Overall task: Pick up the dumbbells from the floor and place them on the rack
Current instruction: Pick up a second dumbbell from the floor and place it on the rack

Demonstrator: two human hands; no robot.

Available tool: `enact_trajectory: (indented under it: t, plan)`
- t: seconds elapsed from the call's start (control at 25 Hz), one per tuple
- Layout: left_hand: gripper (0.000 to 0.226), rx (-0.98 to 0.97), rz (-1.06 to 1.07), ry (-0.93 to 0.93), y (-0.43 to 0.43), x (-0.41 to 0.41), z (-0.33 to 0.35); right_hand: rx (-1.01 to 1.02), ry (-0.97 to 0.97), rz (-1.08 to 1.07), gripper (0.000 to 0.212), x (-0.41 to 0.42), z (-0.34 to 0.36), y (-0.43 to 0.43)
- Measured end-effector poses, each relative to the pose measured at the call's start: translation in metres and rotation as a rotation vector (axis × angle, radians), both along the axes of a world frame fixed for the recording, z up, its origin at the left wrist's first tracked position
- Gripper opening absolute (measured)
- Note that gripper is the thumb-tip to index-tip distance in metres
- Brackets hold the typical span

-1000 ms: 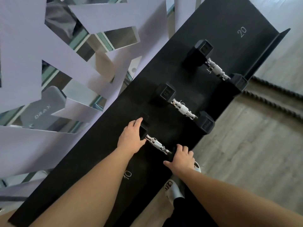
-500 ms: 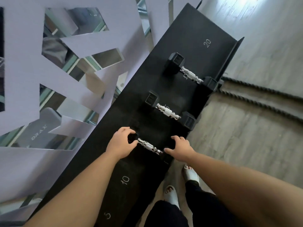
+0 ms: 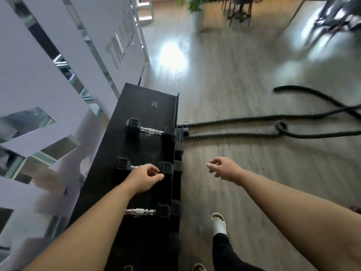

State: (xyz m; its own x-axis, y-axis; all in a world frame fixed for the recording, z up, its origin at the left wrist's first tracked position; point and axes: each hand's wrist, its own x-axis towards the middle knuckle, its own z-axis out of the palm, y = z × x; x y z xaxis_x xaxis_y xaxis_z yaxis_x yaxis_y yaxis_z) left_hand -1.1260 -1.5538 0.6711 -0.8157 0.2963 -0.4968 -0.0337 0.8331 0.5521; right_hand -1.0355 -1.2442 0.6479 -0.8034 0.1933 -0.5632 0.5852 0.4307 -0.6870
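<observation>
Three black hex dumbbells with chrome handles lie on the black rack (image 3: 148,98): the far dumbbell (image 3: 151,131), the middle dumbbell (image 3: 166,168) and the near dumbbell (image 3: 140,212). My left hand (image 3: 144,178) hovers over the middle dumbbell's handle, fingers loosely curled, holding nothing. My right hand (image 3: 224,169) is off the rack over the wooden floor, fingers loosely curled and empty. My left forearm hides the near dumbbell's left head. No dumbbell on the floor is in view.
Thick black battle ropes (image 3: 254,126) run across the floor from the rack's right side. A white cut-out wall (image 3: 48,65) stands left of the rack. My sandalled foot (image 3: 218,223) stands beside the rack. A plant pot (image 3: 197,20) and chairs stand far off.
Both hands have let go of the near dumbbell, which now rests on the rack. My left hand moved up over the middle dumbbell; my right hand swung out over the floor. The view turned right.
</observation>
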Motion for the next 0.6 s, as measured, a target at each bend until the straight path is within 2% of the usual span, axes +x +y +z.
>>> enact_trajectory:
  t: [0.28, 0.6]
  plan:
    - [0.022, 0.137, -0.412, 0.13, 0.226, 0.047, 0.064, 0.011, 0.143, -0.498, 0.02, 0.145, 0.073, 0.149]
    - [0.028, 0.155, -0.816, 0.128, 0.475, 0.173, 0.101, 0.035, 0.197, -0.909, 0.022, 0.34, 0.075, 0.31]
